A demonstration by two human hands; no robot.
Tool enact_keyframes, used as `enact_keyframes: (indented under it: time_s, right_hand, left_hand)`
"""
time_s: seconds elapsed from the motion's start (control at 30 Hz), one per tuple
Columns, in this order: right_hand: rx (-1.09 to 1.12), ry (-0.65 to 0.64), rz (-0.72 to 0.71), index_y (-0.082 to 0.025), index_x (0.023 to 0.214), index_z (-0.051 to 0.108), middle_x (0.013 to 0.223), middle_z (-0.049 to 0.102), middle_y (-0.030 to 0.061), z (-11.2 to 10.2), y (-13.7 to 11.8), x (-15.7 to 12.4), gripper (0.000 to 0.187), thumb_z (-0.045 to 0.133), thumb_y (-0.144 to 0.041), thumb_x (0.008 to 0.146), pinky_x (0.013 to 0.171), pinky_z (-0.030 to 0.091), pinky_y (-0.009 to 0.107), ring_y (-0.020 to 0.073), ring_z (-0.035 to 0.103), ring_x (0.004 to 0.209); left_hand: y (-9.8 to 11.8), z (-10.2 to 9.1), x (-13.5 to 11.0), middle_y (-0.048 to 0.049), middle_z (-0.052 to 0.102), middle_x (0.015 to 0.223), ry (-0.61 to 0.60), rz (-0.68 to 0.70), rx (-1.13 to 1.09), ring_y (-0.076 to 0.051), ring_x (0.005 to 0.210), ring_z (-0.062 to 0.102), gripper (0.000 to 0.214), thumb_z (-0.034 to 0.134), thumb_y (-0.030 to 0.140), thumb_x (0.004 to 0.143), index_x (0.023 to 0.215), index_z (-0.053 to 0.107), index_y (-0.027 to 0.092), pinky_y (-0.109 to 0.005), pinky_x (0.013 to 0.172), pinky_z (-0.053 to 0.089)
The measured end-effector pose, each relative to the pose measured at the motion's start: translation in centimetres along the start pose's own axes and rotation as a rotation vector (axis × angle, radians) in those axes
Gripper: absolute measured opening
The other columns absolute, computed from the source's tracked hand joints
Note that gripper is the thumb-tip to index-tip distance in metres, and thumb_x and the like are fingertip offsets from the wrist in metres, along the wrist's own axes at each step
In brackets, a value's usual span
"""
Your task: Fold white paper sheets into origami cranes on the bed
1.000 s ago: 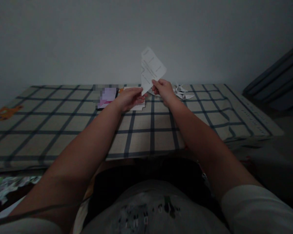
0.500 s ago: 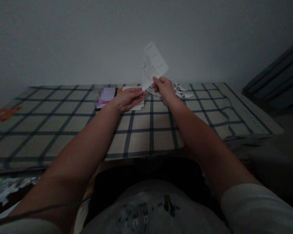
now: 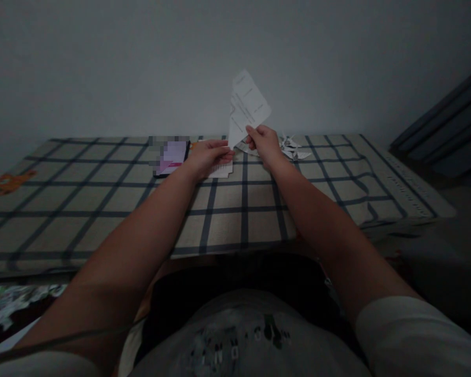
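Note:
A folded sheet of paper [image 3: 248, 102] with printed lines stands upright above the table, held by both hands. My right hand [image 3: 264, 142] pinches its lower right edge between thumb and fingers. At its pointed lower corner, the fingertips of my left hand [image 3: 211, 156] are closed on the paper. Beneath the left hand lies a small stack of white paper [image 3: 222, 170], partly covered. Several folded paper pieces [image 3: 292, 148] with pointed ends rest just right of my right hand, and part of another paper shows between the hands.
A phone [image 3: 172, 157] with a lit, partly blurred screen lies left of my left hand. The checked cloth [image 3: 223, 217] covers the table, which meets a pale wall [image 3: 121, 68]. An orange figure [image 3: 11, 182] is at the far left. Crumpled white scraps [image 3: 15, 303] show below the table.
My left hand has turned slightly, palm more downward, and its fingers have drawn closer together at the paper's corner. The paper has dipped a little; the right hand is nearly still.

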State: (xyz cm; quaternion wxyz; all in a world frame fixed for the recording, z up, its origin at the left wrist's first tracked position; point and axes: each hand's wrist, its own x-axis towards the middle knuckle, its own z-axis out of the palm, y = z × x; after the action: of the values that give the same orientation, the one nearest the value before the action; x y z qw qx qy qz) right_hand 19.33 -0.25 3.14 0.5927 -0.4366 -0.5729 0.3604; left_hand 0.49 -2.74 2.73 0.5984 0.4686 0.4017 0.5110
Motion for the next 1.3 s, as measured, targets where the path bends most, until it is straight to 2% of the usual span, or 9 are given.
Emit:
enact_keyframes:
  time_s: [0.23,0.4,0.5,0.6,0.73,0.9,1.0,1.17,1.3]
  right_hand:
    - [-0.018,-0.019,0.023,-0.019,0.070,0.055,0.060,0.060,-0.0044,-0.11,-0.24,-0.02,0.039,0.068,-0.043,0.098,0.050,0.038,0.016,0.0047,0.049,0.050]
    - [-0.011,-0.032,-0.005,-0.019,0.071,0.055,0.061,0.059,-0.0045,-0.08,-0.21,-0.01,0.039,0.069,-0.045,0.097,0.051,0.038,0.016,0.0046,0.049,0.051]
    - [-0.012,-0.035,-0.007,-0.019,0.071,0.055,0.061,0.059,-0.0048,0.00,-0.29,-0.05,0.039,0.070,-0.044,0.096,0.051,0.038,0.016,0.0045,0.049,0.051]
    - [-0.007,-0.059,0.010,-0.019,0.071,0.055,0.060,0.059,-0.0051,0.14,-0.34,-0.11,0.038,0.070,-0.043,0.097,0.050,0.037,0.016,0.0045,0.048,0.050]
    - [0.018,-0.098,0.016,-0.018,0.070,0.056,0.060,0.061,-0.0045,0.32,-0.15,-0.21,0.039,0.071,-0.043,0.096,0.050,0.037,0.016,0.0044,0.049,0.050]
    - [0.023,-0.111,0.008,-0.018,0.069,0.056,0.062,0.063,-0.0036,0.29,0.25,-0.25,0.041,0.072,-0.046,0.094,0.052,0.040,0.015,0.0045,0.052,0.052]
    - [0.039,-0.155,-0.002,-0.018,0.068,0.057,0.061,0.062,-0.0037,0.16,0.36,-0.23,0.040,0.072,-0.045,0.095,0.052,0.040,0.016,0.0047,0.051,0.052]
    - [0.039,-0.173,0.018,-0.018,0.068,0.057,0.061,0.062,-0.0036,0.01,0.28,-0.30,0.040,0.071,-0.044,0.096,0.052,0.040,0.016,0.0050,0.051,0.052]
    - [0.041,-0.174,0.004,-0.019,0.068,0.056,0.062,0.062,-0.0033,0.01,0.39,-0.29,0.041,0.071,-0.045,0.096,0.053,0.040,0.016,0.0054,0.052,0.053]
  left_hand:
    - [-0.66,-0.20,0.54,-0.0111,0.079,0.083,-0.036,0.046,0.057,-0.017,0.072,0.076,0.023,0.080,0.031,0.086,0.094,0.071,0.012,-0.023,0.066,0.060]
    - [-0.70,-0.33,0.57,-0.0087,0.079,0.089,-0.043,0.099,0.094,-0.017,0.082,0.076,0.026,0.081,0.038,0.086,0.095,0.073,0.015,-0.024,0.070,0.060]
    - [-0.74,-0.47,0.71,-0.0076,0.078,0.088,-0.073,0.098,0.092,-0.015,0.077,0.074,0.027,0.079,0.041,0.088,0.091,0.072,0.015,-0.023,0.068,0.060]
    - [-0.77,-0.47,0.79,-0.0055,0.077,0.082,-0.091,0.089,0.108,-0.012,0.067,0.071,0.020,0.077,0.034,0.088,0.088,0.070,0.015,-0.023,0.066,0.059]
    - [-0.57,-0.31,0.71,-0.0024,0.072,0.068,0.000,0.146,0.182,-0.010,0.058,0.067,0.008,0.073,0.021,0.087,0.083,0.070,0.015,-0.019,0.060,0.056]
    - [-0.46,-0.28,0.58,-0.0006,0.065,0.060,0.069,0.237,0.256,-0.011,0.056,0.064,0.012,0.073,0.019,0.080,0.069,0.067,0.015,-0.020,0.058,0.056]
    - [-0.62,-0.31,0.62,0.0007,0.062,0.059,0.033,0.245,0.213,-0.011,0.059,0.063,0.014,0.071,0.017,0.075,0.062,0.065,0.016,-0.021,0.060,0.057]
    - [-0.48,-0.22,0.55,-0.0026,0.072,0.076,-0.075,0.168,0.090,-0.013,0.069,0.066,0.015,0.078,0.028,0.075,0.080,0.075,0.014,-0.023,0.063,0.057]
    - [-0.07,0.01,0.27,-0.0032,0.069,0.068,-0.064,0.150,0.112,-0.011,0.063,0.062,0.015,0.079,0.025,0.076,0.072,0.072,0.013,-0.021,0.063,0.053]
